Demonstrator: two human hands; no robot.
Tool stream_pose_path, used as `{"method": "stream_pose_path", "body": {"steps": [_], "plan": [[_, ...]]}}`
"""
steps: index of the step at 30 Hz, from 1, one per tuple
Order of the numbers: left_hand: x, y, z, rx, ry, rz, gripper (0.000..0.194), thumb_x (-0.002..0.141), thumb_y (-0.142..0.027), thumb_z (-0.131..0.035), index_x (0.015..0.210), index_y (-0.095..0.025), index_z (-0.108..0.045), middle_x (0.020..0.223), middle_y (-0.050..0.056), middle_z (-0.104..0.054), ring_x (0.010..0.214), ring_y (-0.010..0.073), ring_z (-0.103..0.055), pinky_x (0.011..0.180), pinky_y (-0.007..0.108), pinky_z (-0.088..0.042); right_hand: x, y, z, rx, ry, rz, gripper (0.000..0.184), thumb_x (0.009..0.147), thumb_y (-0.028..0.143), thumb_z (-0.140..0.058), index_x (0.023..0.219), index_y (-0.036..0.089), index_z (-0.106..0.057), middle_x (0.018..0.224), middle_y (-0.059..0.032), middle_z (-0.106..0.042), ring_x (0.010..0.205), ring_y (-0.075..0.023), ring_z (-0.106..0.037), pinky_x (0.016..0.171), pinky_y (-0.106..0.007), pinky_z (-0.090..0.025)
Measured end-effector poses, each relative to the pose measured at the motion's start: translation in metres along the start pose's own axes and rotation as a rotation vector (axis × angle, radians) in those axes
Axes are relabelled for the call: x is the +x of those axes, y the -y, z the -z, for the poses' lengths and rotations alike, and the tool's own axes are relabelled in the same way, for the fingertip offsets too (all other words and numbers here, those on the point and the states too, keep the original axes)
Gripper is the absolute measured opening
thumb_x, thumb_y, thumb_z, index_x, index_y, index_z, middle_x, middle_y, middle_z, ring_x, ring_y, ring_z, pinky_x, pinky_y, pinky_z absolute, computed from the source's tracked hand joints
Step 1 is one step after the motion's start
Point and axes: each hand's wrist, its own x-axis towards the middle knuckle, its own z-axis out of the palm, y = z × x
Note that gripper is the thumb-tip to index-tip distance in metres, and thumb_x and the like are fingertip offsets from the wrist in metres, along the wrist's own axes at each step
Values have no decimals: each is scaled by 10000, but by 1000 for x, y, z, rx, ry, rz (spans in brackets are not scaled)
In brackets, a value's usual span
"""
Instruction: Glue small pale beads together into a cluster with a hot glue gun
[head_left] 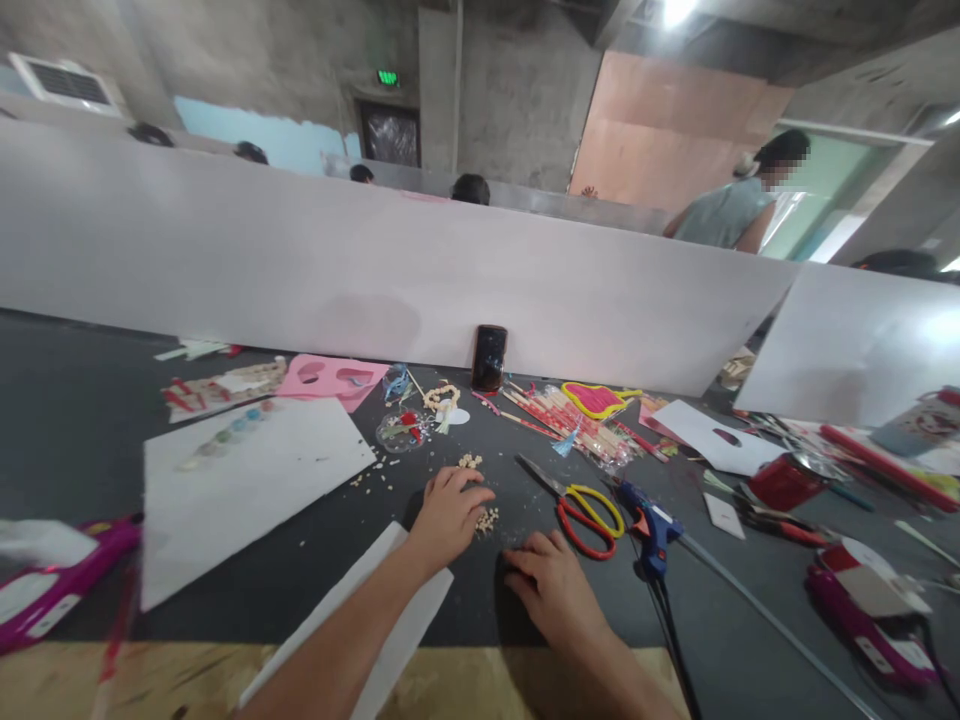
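My left hand [448, 512] reaches over a small pile of beige beads [487, 520], its fingers bent and apart, the fingertips at the pile's edge. Another little heap of beads [470, 461] lies just beyond its fingers. To the right, my right hand [553, 582] rests low over the dark table, fingers loosely curled with a gap between thumb and forefinger; nothing shows in it. Scissors with red and yellow handles [589, 520] lie beyond this hand. A blue glue gun [654, 530] is farther right. Under my left forearm lies a white sheet [409, 610].
A phone [490, 357] leans on the white partition [420, 280]. Patterned sticks [559, 410], a beaded loop [442, 395] and pink paper [330, 375] lie at the back. White board [240, 480] sits left; a red can [787, 480] stands right. Another person [724, 212] is beyond the partition.
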Motion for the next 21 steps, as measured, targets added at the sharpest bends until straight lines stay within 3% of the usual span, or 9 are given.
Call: {"method": "stream_pose_path", "body": {"steps": [8,12,16,21], "plan": [[0,0,0,-10,-5,-8,259,777,-168,-491,961,-282,-634,1074,38,-547,1028,225,-431,875,392,-354,11,8,-10,-25,-77,-32,152,824,171,-502,732,216,-614,777,-19,-612,784,-178,-493,681,-288,-335],[1,2,1,-11,-4,-10,260,783,-171,-487,969,-279,-633,1069,39,-547,1027,223,-432,879,388,-354,8,-4,-1,-28,-130,-64,185,835,146,-473,709,209,-593,740,-22,-603,765,-179,-507,704,-295,-356],[1,1,2,-18,-4,-20,261,790,-166,-473,961,-275,-637,1057,42,-552,1025,222,-438,887,388,-350,-14,-29,17,-10,-195,-123,224,870,187,-402,730,214,-575,777,-34,-611,788,-186,-531,724,-305,-388],[1,1,0,-19,-10,-22,257,790,-172,-470,960,-268,-638,1059,46,-551,1025,224,-445,885,389,-354,-63,-63,26,88,-303,-222,245,856,307,-393,722,230,-582,742,-48,-635,723,-203,-568,686,-329,-433]]}}
